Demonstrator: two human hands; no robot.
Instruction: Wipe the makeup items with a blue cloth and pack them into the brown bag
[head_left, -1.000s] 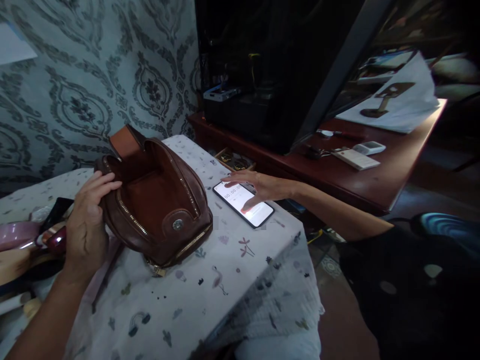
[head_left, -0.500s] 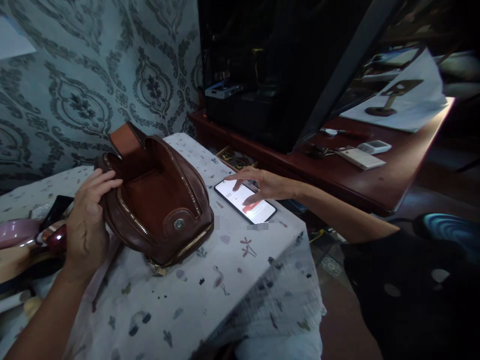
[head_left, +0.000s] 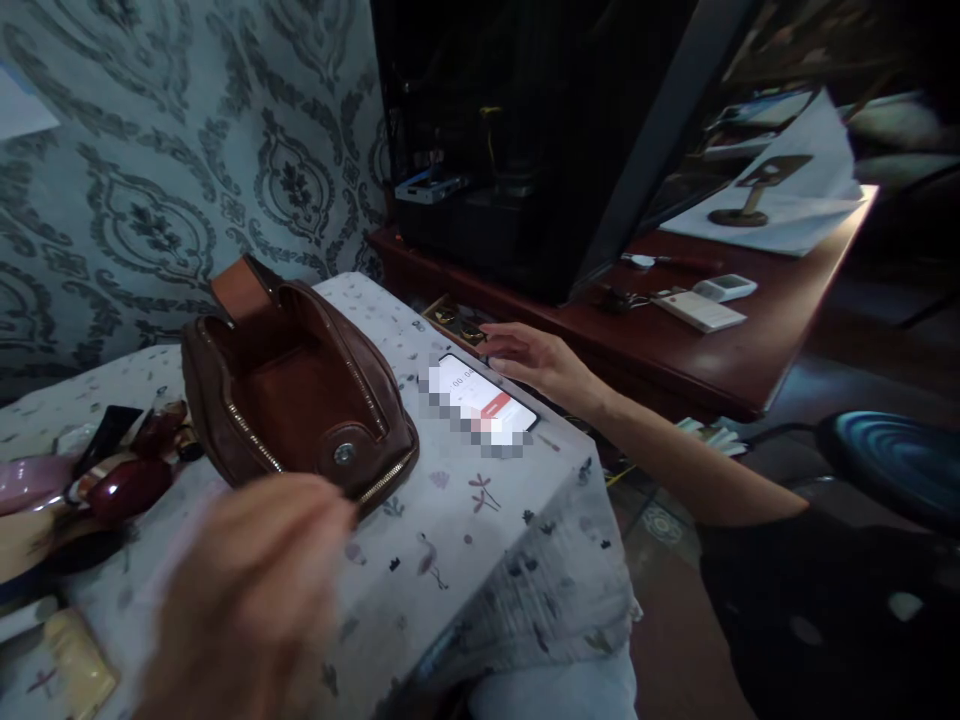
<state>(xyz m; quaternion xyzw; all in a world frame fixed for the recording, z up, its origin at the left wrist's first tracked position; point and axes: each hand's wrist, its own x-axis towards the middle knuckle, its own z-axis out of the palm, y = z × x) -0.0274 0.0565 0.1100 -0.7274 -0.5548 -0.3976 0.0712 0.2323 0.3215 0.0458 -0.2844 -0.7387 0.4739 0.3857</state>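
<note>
An unzipped brown leather bag (head_left: 390, 400) sits upright on the patterned tablecloth, its brown inside showing. My left hand (head_left: 262, 570) is a blur in front of the bag's near side; motion smears its fingers, and whether it holds anything does not show. Beside the bag lies a phone (head_left: 484, 380), its lit screen showing digits and a red button, partly hidden by pixelation. My right hand (head_left: 536, 362) hovers at the phone's far right edge, fingers stretched out, holding nothing. A heap of cosmetics (head_left: 127, 487) lies left of the bag.
A yellowish tube (head_left: 79, 660) lies at the lower left of the tablecloth (head_left: 442, 530). Behind stands a large dark screen (head_left: 525, 120) on a reddish wooden cabinet (head_left: 720, 370). White boxes (head_left: 697, 308) sit on the cabinet, and a round stool (head_left: 892, 465) stands at right.
My left hand has let go of the bag's left side and moved right and toward me. My right hand has lifted back off the phone's screen. The view has shifted slightly.
</note>
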